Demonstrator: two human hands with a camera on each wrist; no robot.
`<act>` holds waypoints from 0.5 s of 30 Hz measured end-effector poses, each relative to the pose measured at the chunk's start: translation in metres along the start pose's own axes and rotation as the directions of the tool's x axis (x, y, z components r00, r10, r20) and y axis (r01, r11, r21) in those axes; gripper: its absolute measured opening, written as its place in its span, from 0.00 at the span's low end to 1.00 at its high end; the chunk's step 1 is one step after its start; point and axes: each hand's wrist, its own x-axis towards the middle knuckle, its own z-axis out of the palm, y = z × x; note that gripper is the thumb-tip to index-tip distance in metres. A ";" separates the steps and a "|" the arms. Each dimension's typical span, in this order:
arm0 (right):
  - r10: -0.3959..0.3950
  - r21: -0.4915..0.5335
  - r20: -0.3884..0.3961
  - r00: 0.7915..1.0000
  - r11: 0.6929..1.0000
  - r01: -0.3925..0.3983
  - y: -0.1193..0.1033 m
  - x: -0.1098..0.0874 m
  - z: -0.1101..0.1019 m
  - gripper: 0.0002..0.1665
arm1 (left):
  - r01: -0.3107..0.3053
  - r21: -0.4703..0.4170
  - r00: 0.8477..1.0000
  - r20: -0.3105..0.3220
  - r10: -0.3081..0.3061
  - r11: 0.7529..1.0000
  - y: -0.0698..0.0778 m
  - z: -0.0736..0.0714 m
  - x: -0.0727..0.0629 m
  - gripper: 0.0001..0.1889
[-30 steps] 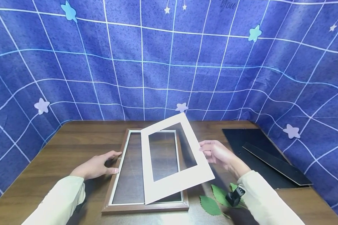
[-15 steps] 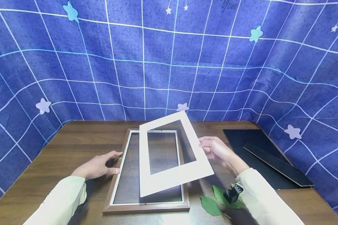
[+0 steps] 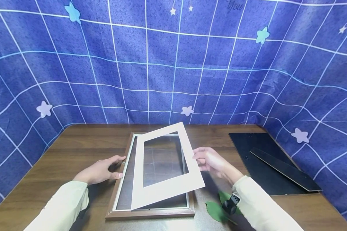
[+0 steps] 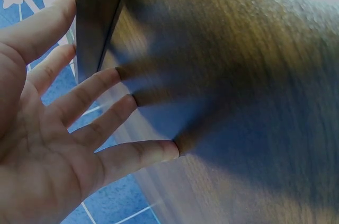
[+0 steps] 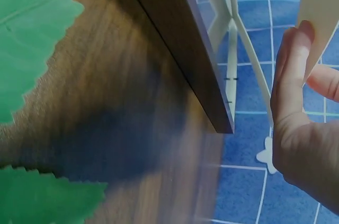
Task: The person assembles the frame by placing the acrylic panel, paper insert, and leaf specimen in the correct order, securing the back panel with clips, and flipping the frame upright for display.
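A brown picture frame [image 3: 150,214] with a white inner edge lies on the table. Tilted above it is a white picture mat [image 3: 167,189] with a rectangular cutout. My right hand [image 3: 212,163] pinches the mat's right side between thumb and fingers; the right wrist view shows this hand [image 5: 299,134] on the mat's edge [image 5: 318,7]. At the frame's left side, my left hand [image 3: 99,170] touches the edge with thumb and index finger. Its other fingers spread near the tabletop in the left wrist view, beside the frame's side [image 4: 98,23]. Whether the mat's lower left corner touches the frame, I cannot tell.
To the right lies a black backing board [image 3: 248,141] with a black stand strip [image 3: 286,168] slanting across it. Green leaves [image 3: 215,211] lie by the front edge, partly under the right forearm. A blue gridded cloth [image 3: 162,77] with stars hangs behind the table.
My right hand first raised the mat slightly, then brought it left and lower over the frame. The left hand has stayed at the frame's left edge.
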 end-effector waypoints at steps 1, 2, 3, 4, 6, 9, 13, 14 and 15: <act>0.004 0.000 0.002 1.000 1.000 -0.004 0.001 0.000 0.002 0.12 | 0.002 0.000 1.000 0.000 -0.002 1.000 0.000 0.000 0.000 0.38; 0.008 -0.003 0.003 1.000 1.000 -0.008 0.002 0.000 0.004 0.12 | 0.005 0.000 1.000 0.001 -0.005 1.000 0.000 0.000 0.000 0.38; 0.013 -0.007 0.003 1.000 1.000 -0.013 0.003 0.000 0.005 0.12 | 0.009 0.000 1.000 0.003 -0.009 1.000 0.000 0.001 0.000 0.39; 0.018 -0.015 0.001 1.000 1.000 -0.018 0.003 0.000 0.007 0.12 | 0.012 0.001 1.000 0.005 -0.012 1.000 0.000 0.001 0.000 0.39; 0.030 -0.044 -0.009 0.999 0.999 -0.031 0.005 -0.001 0.010 0.12 | 0.023 -0.001 1.000 0.008 -0.023 1.000 0.000 0.001 0.000 0.39; 0.045 -0.111 -0.039 0.998 0.993 -0.049 0.007 -0.001 0.014 0.13 | 0.018 -0.001 1.000 0.009 -0.018 1.000 -0.001 0.002 0.000 0.39; 0.055 -0.196 -0.057 0.997 0.978 -0.065 0.007 -0.001 0.020 0.14 | 0.004 -0.005 1.000 0.007 -0.004 1.000 -0.002 0.002 0.000 0.39; 0.057 -0.214 -0.055 0.997 0.975 -0.067 0.007 -0.001 0.022 0.14 | 0.001 -0.005 1.000 0.007 -0.001 1.000 -0.002 0.002 -0.001 0.39; 0.060 -0.229 -0.056 0.997 0.971 -0.072 0.007 -0.001 0.023 0.14 | -0.001 -0.005 1.000 0.007 0.001 1.000 -0.002 0.002 -0.001 0.39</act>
